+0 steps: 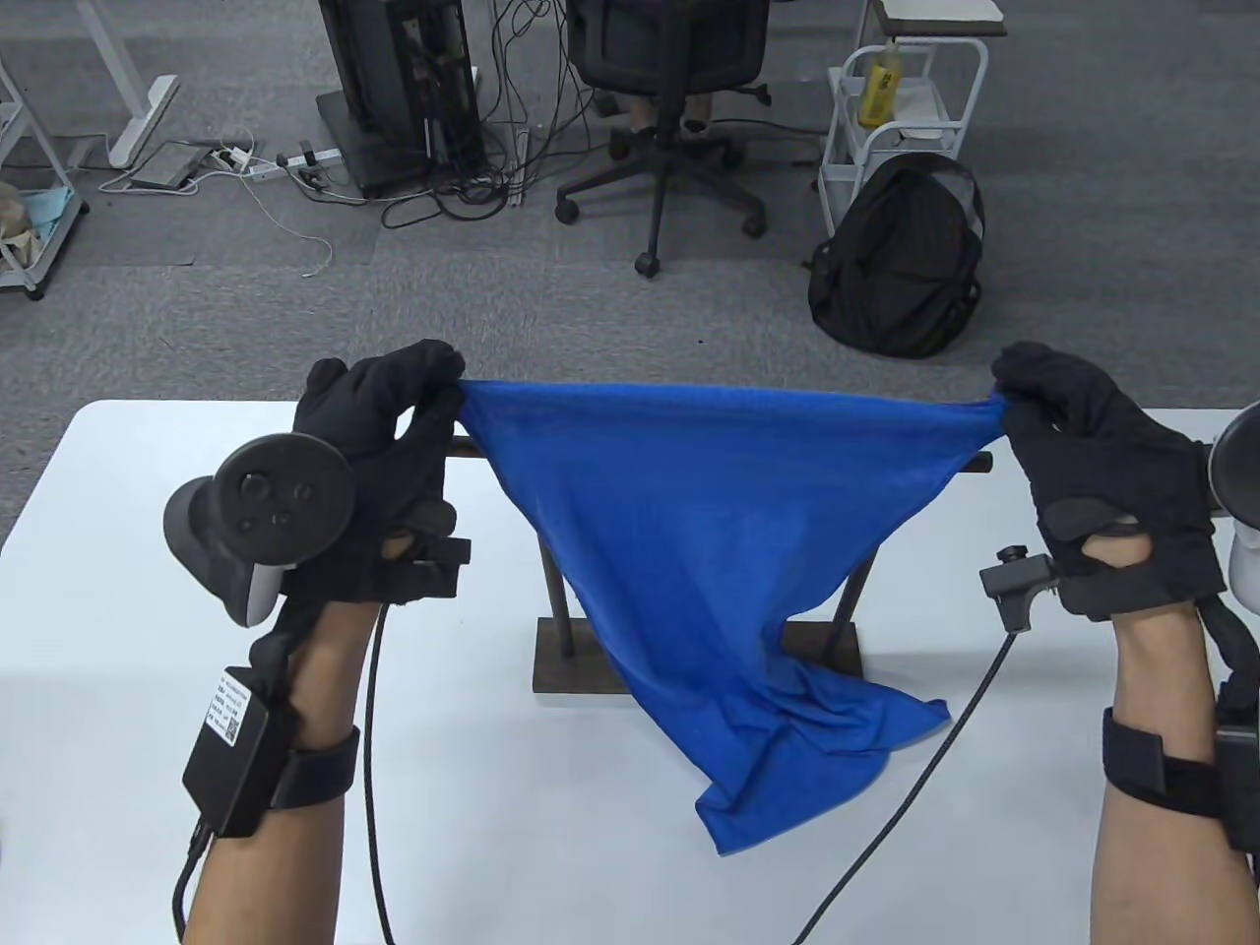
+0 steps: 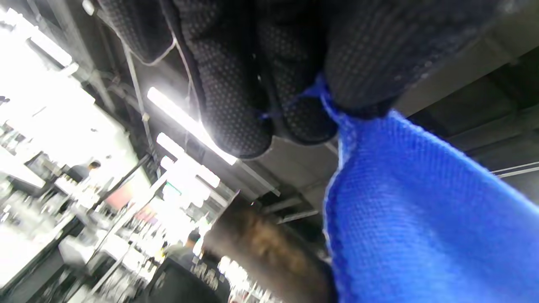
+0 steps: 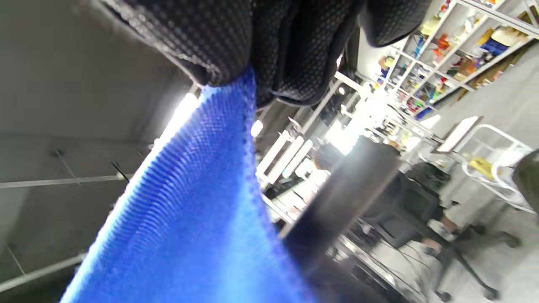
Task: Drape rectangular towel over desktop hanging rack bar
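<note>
White worktop [image 1: 128, 689], reaching to both side edges of the table view. Blue towel [image 1: 709, 532] stretched taut between two raised hands above the middle of the worktop, top edge running almost level from one hand to the other, cloth narrowing downward into a hanging point; lowest folds lying crumpled on the worktop toward its near edge, just in front of the rack base. Dark hanging rack [image 1: 581, 669] standing at the worktop's middle behind the towel: flat base plate, two slanted legs, horizontal bar [image 1: 472, 454] showing past the cloth on either side, its ends close beside the hands. Whether towel touches bar: cannot tell, cloth hiding the middle of it. Left hand [image 1: 379, 463] near the left end of the bar, fingers [image 2: 236, 101] clenched on the towel's top left corner, cloth bunched between thumb and fingertips in the left wrist view. Right hand [image 1: 1102, 463] near the right end of the bar, fingers [image 3: 198, 38] pinching the top right corner, blue fabric pulled out from between them in the right wrist view.
</note>
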The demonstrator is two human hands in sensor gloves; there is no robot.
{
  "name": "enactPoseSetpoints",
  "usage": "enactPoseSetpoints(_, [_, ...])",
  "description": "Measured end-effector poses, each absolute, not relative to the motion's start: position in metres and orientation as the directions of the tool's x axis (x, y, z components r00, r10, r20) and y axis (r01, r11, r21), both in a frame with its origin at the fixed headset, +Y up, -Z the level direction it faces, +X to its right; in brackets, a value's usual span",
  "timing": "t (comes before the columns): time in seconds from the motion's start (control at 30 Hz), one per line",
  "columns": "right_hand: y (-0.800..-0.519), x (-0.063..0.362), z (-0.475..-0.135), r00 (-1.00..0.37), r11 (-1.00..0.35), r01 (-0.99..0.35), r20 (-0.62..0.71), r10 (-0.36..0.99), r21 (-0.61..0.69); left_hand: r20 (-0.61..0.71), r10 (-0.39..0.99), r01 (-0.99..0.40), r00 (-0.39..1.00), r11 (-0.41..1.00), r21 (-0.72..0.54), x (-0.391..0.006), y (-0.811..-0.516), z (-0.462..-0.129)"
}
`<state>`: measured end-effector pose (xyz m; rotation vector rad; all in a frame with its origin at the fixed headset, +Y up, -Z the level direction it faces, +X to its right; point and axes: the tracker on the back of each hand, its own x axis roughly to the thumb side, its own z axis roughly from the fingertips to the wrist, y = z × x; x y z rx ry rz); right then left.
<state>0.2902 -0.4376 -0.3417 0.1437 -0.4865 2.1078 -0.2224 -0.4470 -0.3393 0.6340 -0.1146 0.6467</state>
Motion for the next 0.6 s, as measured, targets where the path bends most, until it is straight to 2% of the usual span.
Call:
enactPoseSetpoints(0.13, [-0.452, 0.294, -0.369, -0.518, -0.489, -0.854, 0.194, 0.833, -0.179, 0.228, 0.644, -0.682, 0.73, 0.669, 0.295, -0.229, -0.451, -0.362])
enactPoseSetpoints(0.33, [-0.477, 0.301, -0.397, -0.435, -0.432, -0.9, 0.149, 0.888, -0.05, 0.137, 0.76, -0.772, 0.635, 0.627, 0.098, -0.236, -0.459, -0.386])
enactPoseSetpoints(0.47, [-0.494, 0.309, -0.408, -0.274, -0.279, -0.957, 0.069, 0.959, 0.077, 0.028, 0.868, -0.867, 0.495, 0.496, -0.054, -0.247, -0.474, -0.401])
enactPoseSetpoints(0.6, [-0.51, 0.311, -0.412, -0.242, -0.243, -0.964, 0.022, 0.97, 0.109, -0.033, 0.916, -0.906, 0.399, 0.388, -0.171, -0.25, -0.49, -0.412])
